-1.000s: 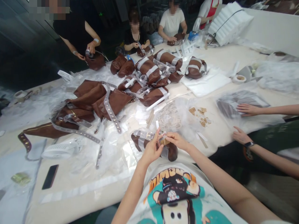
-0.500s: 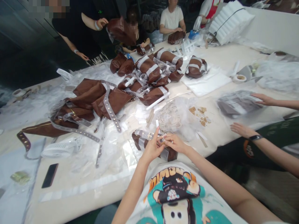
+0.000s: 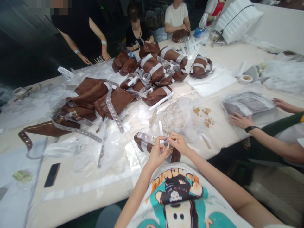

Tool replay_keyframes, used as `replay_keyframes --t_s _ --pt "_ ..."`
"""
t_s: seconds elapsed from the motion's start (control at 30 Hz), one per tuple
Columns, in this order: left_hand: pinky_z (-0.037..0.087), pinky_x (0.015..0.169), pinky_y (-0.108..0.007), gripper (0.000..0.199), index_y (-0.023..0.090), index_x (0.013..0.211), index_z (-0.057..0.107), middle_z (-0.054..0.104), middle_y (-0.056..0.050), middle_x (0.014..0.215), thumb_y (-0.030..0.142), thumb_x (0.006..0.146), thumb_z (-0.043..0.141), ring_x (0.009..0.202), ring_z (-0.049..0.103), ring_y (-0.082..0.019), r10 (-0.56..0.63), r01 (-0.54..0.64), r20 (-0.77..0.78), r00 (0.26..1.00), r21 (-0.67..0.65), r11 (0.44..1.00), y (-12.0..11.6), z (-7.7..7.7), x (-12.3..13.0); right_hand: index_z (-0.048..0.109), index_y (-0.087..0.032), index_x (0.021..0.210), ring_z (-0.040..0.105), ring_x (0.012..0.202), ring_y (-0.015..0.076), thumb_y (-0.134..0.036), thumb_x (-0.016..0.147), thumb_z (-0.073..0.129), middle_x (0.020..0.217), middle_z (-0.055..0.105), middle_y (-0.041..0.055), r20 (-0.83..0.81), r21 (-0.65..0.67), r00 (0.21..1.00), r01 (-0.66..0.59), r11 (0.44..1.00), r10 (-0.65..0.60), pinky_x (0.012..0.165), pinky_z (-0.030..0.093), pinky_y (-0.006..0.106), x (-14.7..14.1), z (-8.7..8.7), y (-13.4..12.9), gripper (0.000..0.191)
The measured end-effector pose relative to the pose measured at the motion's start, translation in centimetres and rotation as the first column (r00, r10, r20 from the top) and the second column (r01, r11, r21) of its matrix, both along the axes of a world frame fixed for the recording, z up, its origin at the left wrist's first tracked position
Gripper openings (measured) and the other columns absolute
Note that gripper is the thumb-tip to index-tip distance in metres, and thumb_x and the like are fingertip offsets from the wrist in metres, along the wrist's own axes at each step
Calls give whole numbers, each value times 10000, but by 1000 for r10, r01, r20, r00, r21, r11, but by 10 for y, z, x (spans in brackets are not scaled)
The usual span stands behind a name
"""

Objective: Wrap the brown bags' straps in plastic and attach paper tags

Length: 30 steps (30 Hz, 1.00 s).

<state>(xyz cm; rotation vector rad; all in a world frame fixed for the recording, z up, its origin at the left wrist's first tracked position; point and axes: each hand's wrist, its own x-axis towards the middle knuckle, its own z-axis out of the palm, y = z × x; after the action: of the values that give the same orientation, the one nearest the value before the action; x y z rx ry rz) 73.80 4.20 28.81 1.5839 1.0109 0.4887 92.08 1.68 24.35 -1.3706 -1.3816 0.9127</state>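
A brown bag with clear and pale wrapping (image 3: 144, 143) lies on the table close to my body, partly under my hands. My left hand (image 3: 159, 152) is closed above the bag, its thumb and fingers pinched on something small that I cannot make out. Right beside it, my right hand (image 3: 177, 143) also has its fingers pressed together, and the fingertips of both hands nearly touch. A small gold-coloured piece (image 3: 170, 148) shows between the hands. What exactly each hand grips is too small to tell.
Brown bags (image 3: 152, 68) are piled ahead. A phone (image 3: 51, 175) lies at the left. Gold tags (image 3: 207, 120) lie right of a plastic bag (image 3: 173, 118). Another person's hands (image 3: 241, 121) touch a wrapped package (image 3: 249, 103) at the right. Several people are across the table (image 3: 95, 202).
My hands have shifted slightly and the gold-coloured piece now shows. Across the table, the bag held up by a person is down on the pile. The neighbour's hands have moved on the wrapped package.
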Motion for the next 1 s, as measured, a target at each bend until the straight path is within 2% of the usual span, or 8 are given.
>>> replay_keyframes --t_s 0.13,0.27,0.4,0.47,0.63,0.7,0.8,1.0 --pt "272 492 -198 419 226 1157 425 377 134 560 360 836 658 445 332 -72 178 -123 212 961 -248 961 -4 0 2 745 -237 1070 616 979 247 -419 915 649 1059 666 87 -35 96 994 -99 990 103 871 475 390 0 16 -7 258" --pt "252 477 -186 430 242 1074 403 390 134 552 404 807 698 439 318 -61 221 -141 266 938 -288 947 -8 13 4 745 -253 1043 604 1050 266 -377 887 703 1077 680 90 3 160 966 -255 954 258 982 452 463 1 15 -14 204" --pt "297 497 -191 332 248 989 423 400 113 575 418 848 671 461 358 -63 140 -73 277 951 -240 968 -18 31 -3 744 -236 844 605 1029 276 -322 895 655 1029 675 97 113 114 984 -151 982 138 988 456 507 24 -5 -22 134" --pt "327 517 -200 282 247 972 438 413 101 586 399 875 654 483 397 -71 100 -40 281 954 -212 976 -23 38 -8 744 -233 919 599 1080 292 -333 880 668 1101 666 110 137 85 986 -105 991 93 1021 440 530 36 -8 -29 132" --pt "331 514 -212 228 257 967 431 394 98 602 366 905 622 483 379 -78 116 -44 310 944 -231 972 -26 49 0 533 -261 1421 446 1358 346 -427 791 798 1501 455 159 92 121 964 -258 959 248 1139 355 531 20 17 -41 703" --pt "333 521 -215 220 247 926 441 430 80 625 369 898 622 506 390 -83 84 -26 291 953 -197 980 -23 53 13 572 -275 1379 460 1346 333 -410 823 763 1456 511 142 114 174 954 -293 940 276 1141 355 520 2 20 -36 604" --pt "346 533 -215 250 239 840 415 462 65 646 371 879 624 531 415 -86 126 -65 328 936 -189 980 -17 60 29 676 -281 1212 510 1295 314 -418 877 675 1323 617 112 149 228 941 -331 916 303 1120 380 513 -11 5 -24 362" --pt "277 468 -181 357 255 829 350 389 116 540 433 850 659 451 343 -66 317 -190 406 857 -322 927 0 51 38 383 -281 1529 430 1370 403 -624 699 809 1537 392 193 247 219 950 -246 944 190 1091 399 600 2 -29 -27 993"
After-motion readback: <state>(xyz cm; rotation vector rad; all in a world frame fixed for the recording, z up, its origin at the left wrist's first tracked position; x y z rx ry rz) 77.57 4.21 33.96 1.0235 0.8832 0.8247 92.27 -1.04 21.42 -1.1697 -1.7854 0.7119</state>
